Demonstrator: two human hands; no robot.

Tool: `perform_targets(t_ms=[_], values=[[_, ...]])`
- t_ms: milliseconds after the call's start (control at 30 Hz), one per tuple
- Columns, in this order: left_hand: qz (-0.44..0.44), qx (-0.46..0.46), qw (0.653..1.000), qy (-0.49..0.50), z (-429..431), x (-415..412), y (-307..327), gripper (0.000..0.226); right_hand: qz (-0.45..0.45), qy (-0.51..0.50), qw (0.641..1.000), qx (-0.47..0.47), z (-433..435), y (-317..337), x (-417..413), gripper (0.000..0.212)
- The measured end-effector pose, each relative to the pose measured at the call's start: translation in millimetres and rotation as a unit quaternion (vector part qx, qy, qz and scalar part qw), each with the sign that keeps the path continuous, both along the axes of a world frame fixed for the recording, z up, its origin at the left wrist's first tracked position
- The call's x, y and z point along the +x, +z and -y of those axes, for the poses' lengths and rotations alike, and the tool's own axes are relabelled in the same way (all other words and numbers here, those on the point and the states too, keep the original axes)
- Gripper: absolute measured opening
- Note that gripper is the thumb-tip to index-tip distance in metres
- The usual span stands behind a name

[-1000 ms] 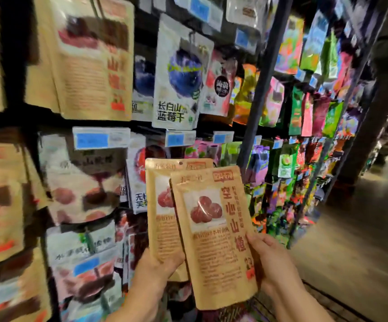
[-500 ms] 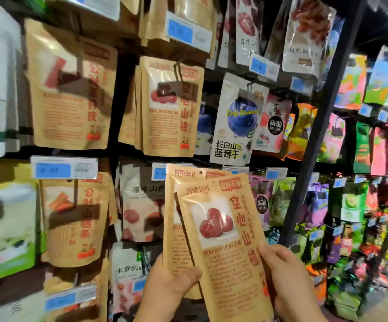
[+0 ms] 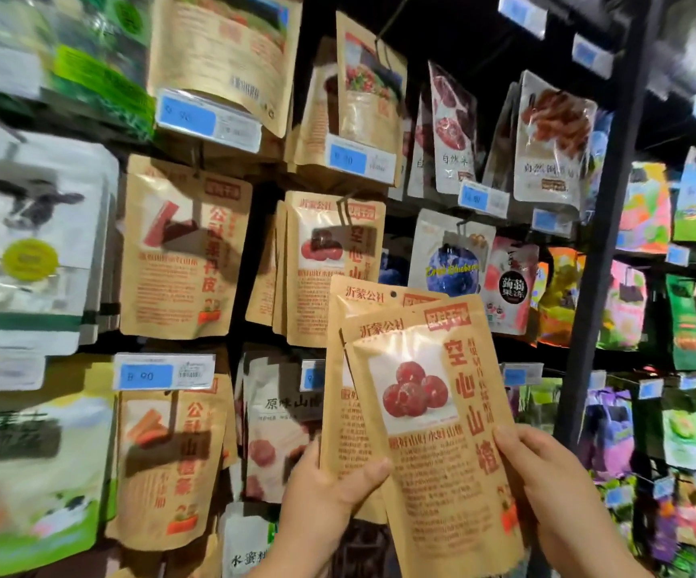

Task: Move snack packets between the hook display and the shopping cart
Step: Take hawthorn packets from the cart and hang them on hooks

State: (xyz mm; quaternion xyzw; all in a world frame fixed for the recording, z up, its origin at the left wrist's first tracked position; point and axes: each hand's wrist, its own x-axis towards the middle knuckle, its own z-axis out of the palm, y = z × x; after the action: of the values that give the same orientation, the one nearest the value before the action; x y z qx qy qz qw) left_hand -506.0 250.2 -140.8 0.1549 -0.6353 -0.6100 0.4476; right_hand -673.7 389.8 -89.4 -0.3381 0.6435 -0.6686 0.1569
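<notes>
So, my left hand [image 3: 329,490] pinched the rear packet [image 3: 350,369], and my right hand [image 3: 546,486] pinched the front packet [image 3: 433,431] by its edge. I held both just below the matching hung packets [image 3: 329,264], fanned apart, likely to hang them one at a time.

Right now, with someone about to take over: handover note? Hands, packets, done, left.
Left hand: grips the rear packet low down, with the thumb on its face.
Right hand: grips the front packet at its lower right edge.
Both kraft hawthorn packets overlap, held up in front of the hook display. The rear one's hang hole is free and on no hook.
Matching packets hang just up and left of the pair.
Done: two packets in hand.
Left: probably hang both on that matching hook. If they are bound for the cart instead, the cart is out of view.
</notes>
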Motion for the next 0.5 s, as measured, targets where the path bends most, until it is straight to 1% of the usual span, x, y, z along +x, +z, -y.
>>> perform_targets(t_ms=[33,167,233,367,500], values=[[-0.011,0.006,1.0,0.006,1,-2,5,0.069,0.0,-0.007,1.0,-0.011,4,4,-1,0.027],[-0.043,0.032,0.998,0.019,7,-6,24,0.06,-0.008,-0.025,0.999,-0.04,19,14,-7,0.027],[-0.06,0.041,0.997,0.024,13,-7,31,0.059,0.005,-0.024,0.998,-0.056,26,20,-11,0.026],[-0.082,0.033,0.996,0.033,28,-8,47,0.062,0.025,-0.037,0.996,-0.071,36,34,-16,0.026],[-0.092,0.027,0.995,0.034,43,-8,63,0.057,0.019,-0.044,0.996,-0.076,41,43,-18,0.026]])
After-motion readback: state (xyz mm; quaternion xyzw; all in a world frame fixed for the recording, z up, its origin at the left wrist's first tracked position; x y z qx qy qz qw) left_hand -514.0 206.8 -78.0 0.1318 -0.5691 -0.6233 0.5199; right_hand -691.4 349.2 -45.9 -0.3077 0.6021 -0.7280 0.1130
